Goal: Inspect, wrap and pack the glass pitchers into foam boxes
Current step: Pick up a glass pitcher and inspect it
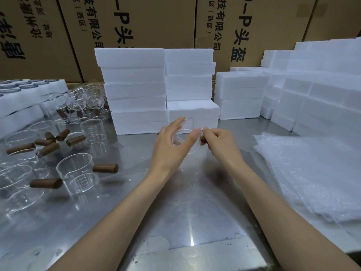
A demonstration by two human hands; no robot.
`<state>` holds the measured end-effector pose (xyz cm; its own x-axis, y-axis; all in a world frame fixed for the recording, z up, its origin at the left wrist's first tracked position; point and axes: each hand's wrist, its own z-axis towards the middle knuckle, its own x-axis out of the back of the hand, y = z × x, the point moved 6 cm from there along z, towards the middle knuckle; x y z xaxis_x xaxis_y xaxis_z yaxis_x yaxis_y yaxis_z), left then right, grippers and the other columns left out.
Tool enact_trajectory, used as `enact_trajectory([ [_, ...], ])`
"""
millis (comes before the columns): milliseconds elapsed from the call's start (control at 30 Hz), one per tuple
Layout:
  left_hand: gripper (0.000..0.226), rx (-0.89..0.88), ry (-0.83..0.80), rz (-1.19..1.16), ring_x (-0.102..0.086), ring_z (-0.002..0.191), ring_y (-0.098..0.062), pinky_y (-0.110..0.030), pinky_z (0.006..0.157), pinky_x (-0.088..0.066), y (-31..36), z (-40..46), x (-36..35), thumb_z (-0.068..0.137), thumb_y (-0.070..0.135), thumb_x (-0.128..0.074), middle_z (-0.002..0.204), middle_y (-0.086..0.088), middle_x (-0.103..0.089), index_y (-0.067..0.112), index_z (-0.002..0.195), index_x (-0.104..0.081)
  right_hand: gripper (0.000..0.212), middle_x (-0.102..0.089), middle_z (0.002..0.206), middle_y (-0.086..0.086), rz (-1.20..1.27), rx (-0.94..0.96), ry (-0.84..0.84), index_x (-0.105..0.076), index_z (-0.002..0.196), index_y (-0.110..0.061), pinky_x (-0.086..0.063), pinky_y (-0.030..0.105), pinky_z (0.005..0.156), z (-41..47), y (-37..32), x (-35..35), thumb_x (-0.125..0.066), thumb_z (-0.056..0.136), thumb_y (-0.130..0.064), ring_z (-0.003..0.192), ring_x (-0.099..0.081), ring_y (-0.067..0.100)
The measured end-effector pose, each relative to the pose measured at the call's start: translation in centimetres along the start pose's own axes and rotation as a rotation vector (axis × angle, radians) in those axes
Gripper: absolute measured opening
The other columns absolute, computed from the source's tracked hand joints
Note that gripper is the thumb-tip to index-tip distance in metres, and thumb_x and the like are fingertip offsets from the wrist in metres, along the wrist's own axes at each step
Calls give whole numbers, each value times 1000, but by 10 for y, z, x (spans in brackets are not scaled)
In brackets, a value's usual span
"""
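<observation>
A glass pitcher (pixel 186 136) is held up in the air just in front of the middle stack of foam boxes (pixel 192 94), above the metal table (pixel 175 202). The left hand (pixel 172 145) cups the clear body, its thumb and fingers curved around the glass, while the right hand (pixel 220 140) pinches the brown wooden handle (pixel 203 138) between curled fingers. This looks like the inspection step, so the sensible way is to turn the pitcher slowly by the handle, letting the left hand only steady it, and to tilt the rim and base against the white foam behind, where chips, cracks or smears should show best. Keeping the fingertips off the inside avoids fresh marks. To the left of the foam boxes many more pitchers (pixel 76 175) wait on the table, some close together, so the glass should stay clear of them. To the right of the boxes lies the pile of bubble wrap (pixel 312 173), near enough for the wrapping that would follow.
</observation>
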<state>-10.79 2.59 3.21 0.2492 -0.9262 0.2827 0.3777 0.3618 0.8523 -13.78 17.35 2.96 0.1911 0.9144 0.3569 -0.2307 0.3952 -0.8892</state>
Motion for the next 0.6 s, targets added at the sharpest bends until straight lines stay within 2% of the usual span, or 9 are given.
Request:
enact_trajectory([
  [100, 49, 2, 0, -58, -40, 94, 32, 7, 76, -31, 6, -1, 0, 85, 51, -60, 115, 21, -48, 38, 131, -52, 46, -50, 38, -18, 45, -20, 1, -52, 49, -22, -27, 18, 44, 0, 0, 1, -43, 94, -25, 34, -39, 1],
  [133, 49, 1, -7, -86, -44, 95, 28, 6, 79, -32, 8, -1, 0, 83, 54, -58, 115, 17, -49, 40, 130, -52, 45, -47, 36, -16, 75, -45, -7, -51, 49, -20, -25, 18, 42, 0, 0, 0, -43, 94, -24, 33, -35, 3],
  [233, 40, 0, -61, -129, -52, 105, -5, -16, 97, -40, 14, -1, -1, 87, 53, -46, 118, -4, -51, 50, 127, -48, 37, -41, 34, -14, 189, -145, -52, -44, 53, -15, -22, 17, 38, -1, 4, -1, -43, 90, -19, 35, -25, 6],
  [267, 35, -1, -86, -138, -51, 108, -9, -21, 100, -40, 15, -1, -2, 91, 50, -45, 120, -8, -50, 53, 125, -47, 35, -39, 34, -13, 224, -171, -66, -43, 55, -14, -21, 16, 37, -1, 5, -1, -42, 90, -17, 35, -23, 7],
  [333, 30, 10, -152, -167, -50, 109, -1, -25, 107, -36, 16, 0, -2, 95, 46, -45, 123, -7, -48, 58, 123, -47, 32, -35, 35, -12, 274, -217, -82, -43, 57, -14, -18, 16, 37, -1, 7, -1, -42, 89, -16, 36, -20, 8],
  [433, 35, 75, -311, -271, -46, 114, 12, -30, 111, -32, 12, 2, -4, 92, 49, -50, 133, 10, -45, 58, 126, -49, 28, -29, 38, -10, 295, -280, -99, -45, 60, -14, -16, 17, 38, 1, 14, -1, -42, 88, -16, 37, -18, 10],
  [500, 41, 103, -409, -357, -44, 117, 15, -27, 107, -35, 10, 1, -5, 85, 52, -53, 135, 20, -45, 57, 126, -51, 25, -26, 40, -9, 315, -323, -118, -45, 61, -14, -15, 18, 37, 1, 18, -2, -43, 86, -15, 37, -16, 11],
  [600, 42, 109, -481, -443, -51, 110, 15, -15, 93, -44, 10, 1, -4, 78, 47, -59, 121, 27, -55, 55, 119, -58, 23, -23, 41, -9, 412, -379, -175, -36, 62, -19, -13, 16, 36, 1, 23, -5, -45, 82, -11, 36, -13, 10],
])
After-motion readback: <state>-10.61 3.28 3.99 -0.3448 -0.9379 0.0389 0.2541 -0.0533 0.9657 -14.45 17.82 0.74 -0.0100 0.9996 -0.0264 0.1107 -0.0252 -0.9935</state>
